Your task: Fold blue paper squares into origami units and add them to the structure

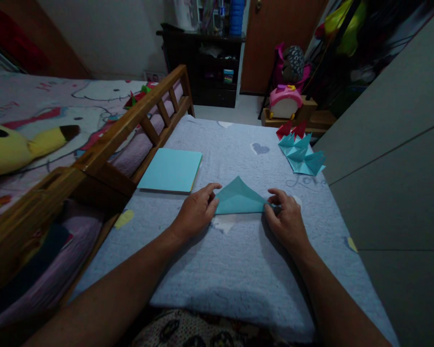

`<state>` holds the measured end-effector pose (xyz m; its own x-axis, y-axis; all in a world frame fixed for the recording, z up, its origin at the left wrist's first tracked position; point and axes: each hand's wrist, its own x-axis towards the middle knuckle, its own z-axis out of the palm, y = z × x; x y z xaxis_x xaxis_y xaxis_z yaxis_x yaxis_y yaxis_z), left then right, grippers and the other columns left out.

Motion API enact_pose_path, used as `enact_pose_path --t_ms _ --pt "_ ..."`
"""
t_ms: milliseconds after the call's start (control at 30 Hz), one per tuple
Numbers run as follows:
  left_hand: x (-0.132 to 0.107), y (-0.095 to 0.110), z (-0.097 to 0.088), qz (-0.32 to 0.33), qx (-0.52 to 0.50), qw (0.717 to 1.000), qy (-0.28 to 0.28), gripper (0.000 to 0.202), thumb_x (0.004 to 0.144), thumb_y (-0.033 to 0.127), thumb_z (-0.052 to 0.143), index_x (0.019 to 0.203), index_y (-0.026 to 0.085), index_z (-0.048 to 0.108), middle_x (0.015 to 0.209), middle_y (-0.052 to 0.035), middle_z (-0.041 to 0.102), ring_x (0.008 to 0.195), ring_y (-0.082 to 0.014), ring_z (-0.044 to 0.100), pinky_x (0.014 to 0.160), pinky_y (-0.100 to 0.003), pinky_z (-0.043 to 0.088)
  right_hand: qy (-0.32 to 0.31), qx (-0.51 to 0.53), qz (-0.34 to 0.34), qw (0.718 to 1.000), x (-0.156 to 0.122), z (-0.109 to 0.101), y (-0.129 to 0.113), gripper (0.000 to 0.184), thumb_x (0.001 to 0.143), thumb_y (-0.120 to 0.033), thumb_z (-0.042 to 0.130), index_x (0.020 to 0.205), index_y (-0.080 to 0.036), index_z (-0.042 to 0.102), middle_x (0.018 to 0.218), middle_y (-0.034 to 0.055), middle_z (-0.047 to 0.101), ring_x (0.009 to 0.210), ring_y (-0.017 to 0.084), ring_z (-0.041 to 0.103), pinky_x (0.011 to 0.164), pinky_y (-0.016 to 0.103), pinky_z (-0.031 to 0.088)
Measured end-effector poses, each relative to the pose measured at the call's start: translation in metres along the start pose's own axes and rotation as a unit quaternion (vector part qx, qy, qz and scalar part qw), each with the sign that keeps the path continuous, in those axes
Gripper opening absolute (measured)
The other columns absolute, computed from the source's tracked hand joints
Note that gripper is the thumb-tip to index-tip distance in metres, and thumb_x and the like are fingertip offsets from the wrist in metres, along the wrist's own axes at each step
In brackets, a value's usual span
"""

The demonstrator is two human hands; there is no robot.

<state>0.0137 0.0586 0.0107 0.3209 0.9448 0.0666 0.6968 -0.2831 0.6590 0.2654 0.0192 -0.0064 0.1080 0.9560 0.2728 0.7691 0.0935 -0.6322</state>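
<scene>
A teal sheet of paper [238,197] folded into a triangle lies on the pale blue bedcover [238,260], its peak pointing away from me. My left hand [195,212] pinches the triangle's left corner with curled fingers. My right hand [285,217] presses and pinches the right corner, fingers bent. Both hands rest on the cover at the paper's lower edge.
A stack of light blue square sheets [170,169] lies to the left of the triangle. Several folded teal and red paper pieces [301,152] sit at the far right. A wooden bed rail [126,130] runs along the left, and a grey cabinet [390,159] stands on the right.
</scene>
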Motion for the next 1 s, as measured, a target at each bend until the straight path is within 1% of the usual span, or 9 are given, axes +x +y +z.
enact_pose_path --t_ms 100,267,333,433,533,633,767,867,1000 --pt "-0.002 -0.002 -0.002 0.026 -0.009 0.999 -0.025 0.036 0.09 0.018 0.051 0.126 0.021 0.058 0.087 -0.0027 0.066 0.08 -0.0194 0.063 0.078 -0.033 0.049 0.015 0.01 -0.051 0.999 -0.003 0.0 -0.004 0.028 0.087 -0.027 0.056 0.114 -0.022 0.06 0.1 0.0094 0.07 0.095 0.028 0.06 0.089 0.045 0.042" --pt "-0.004 -0.001 -0.006 0.078 -0.02 0.997 -0.021 0.046 0.082 0.016 0.056 0.128 0.019 0.055 0.093 -0.0048 0.063 0.085 -0.0212 0.06 0.081 -0.036 0.049 -0.016 0.068 -0.095 0.993 -0.006 -0.002 -0.009 0.025 0.09 -0.025 0.056 0.114 -0.022 0.061 0.1 0.0087 0.07 0.093 0.025 0.064 0.087 0.042 0.048" --pt "-0.004 0.0 -0.008 0.11 -0.037 0.993 -0.024 0.036 0.081 0.014 0.055 0.116 0.019 0.06 0.095 -0.0054 0.061 0.089 -0.0214 0.059 0.083 -0.036 0.049 -0.044 0.086 -0.131 0.987 -0.006 -0.004 -0.01 0.025 0.089 -0.02 0.053 0.111 -0.023 0.064 0.098 0.008 0.072 0.092 0.024 0.065 0.086 0.041 0.049" --pt "-0.004 -0.001 -0.01 0.154 -0.063 0.983 -0.076 0.024 0.076 0.009 0.053 0.094 0.02 0.063 0.096 -0.0048 0.06 0.09 -0.0198 0.059 0.082 -0.034 0.049 -0.094 0.101 -0.17 0.976 -0.008 -0.009 -0.01 0.025 0.085 -0.015 0.051 0.101 -0.023 0.068 0.096 0.0076 0.072 0.091 0.024 0.066 0.084 0.042 0.05" --pt "-0.006 -0.003 -0.01 0.169 -0.064 0.974 -0.134 0.024 0.07 0.005 0.052 0.086 0.02 0.062 0.096 -0.0045 0.063 0.09 -0.0191 0.061 0.082 -0.034 0.049 -0.148 0.11 -0.184 0.965 -0.01 -0.013 -0.008 0.025 0.084 -0.015 0.052 0.099 -0.023 0.07 0.097 0.0071 0.072 0.092 0.023 0.066 0.085 0.043 0.051" --pt "-0.008 -0.003 -0.01 0.18 -0.047 0.971 -0.151 0.022 0.07 0.006 0.054 0.084 0.02 0.063 0.098 -0.0054 0.066 0.094 -0.0202 0.061 0.085 -0.035 0.049 -0.179 0.115 -0.187 0.959 -0.011 -0.016 -0.008 0.021 0.085 -0.018 0.054 0.097 -0.023 0.07 0.099 0.007 0.072 0.093 0.023 0.066 0.087 0.044 0.051" --pt "-0.008 0.001 -0.012 0.191 -0.035 0.97 -0.148 0.011 0.082 0.014 0.056 0.084 0.021 0.064 0.095 -0.0063 0.068 0.094 -0.0215 0.062 0.086 -0.037 0.049 -0.192 0.127 -0.15 0.961 -0.01 -0.015 -0.011 0.017 0.091 -0.023 0.052 0.091 -0.023 0.07 0.092 0.0061 0.072 0.09 0.022 0.065 0.085 0.041 0.05" --pt "-0.008 0.003 -0.01 0.159 -0.027 0.977 -0.137 0.016 0.094 0.024 0.05 0.089 0.021 0.065 0.09 -0.007 0.068 0.091 -0.0222 0.063 0.085 -0.037 0.049 -0.172 0.118 -0.074 0.975 -0.009 -0.01 -0.013 0.019 0.094 -0.03 0.051 0.084 -0.023 0.066 0.082 0.0045 0.069 0.08 0.021 0.064 0.076 0.036 0.049" --pt "-0.007 0.003 -0.002 0.086 -0.015 0.993 -0.085 0.02 0.096 0.026 0.049 0.108 0.022 0.064 0.098 -0.0089 0.069 0.092 -0.0233 0.064 0.086 -0.039 0.05 -0.102 0.113 0.033 0.988 -0.008 0.001 -0.014 0.017 0.089 -0.035 0.058 0.099 -0.022 0.059 0.082 0.003 0.068 0.075 0.021 0.065 0.069 0.032 0.048"
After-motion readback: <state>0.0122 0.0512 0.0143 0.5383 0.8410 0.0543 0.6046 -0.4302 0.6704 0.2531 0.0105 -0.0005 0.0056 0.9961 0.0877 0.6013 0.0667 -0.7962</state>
